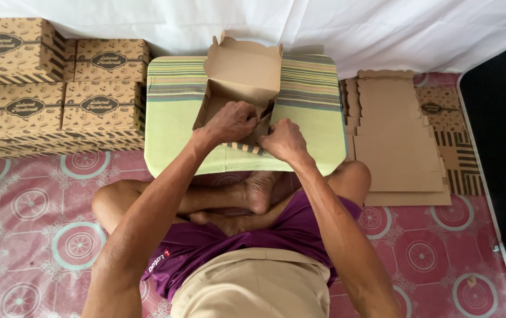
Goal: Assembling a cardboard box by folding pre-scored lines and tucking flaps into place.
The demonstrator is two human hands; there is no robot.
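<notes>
A brown cardboard box (242, 73), partly folded with its lid flap standing up, lies on a low table covered with a green striped cloth (170, 126). My left hand (229, 121) presses on the box's near left side. My right hand (282, 140) grips the near front flap, which shows a dark striped print. Both hands are closed on the cardboard. I sit cross-legged on the floor, and my bare feet are under the table's near edge.
Finished printed boxes (58, 88) are stacked at the left against a white curtain. A pile of flat unfolded cardboard blanks (397, 138) lies on the patterned pink floor mat (41, 206) at the right. A dark surface borders the far right.
</notes>
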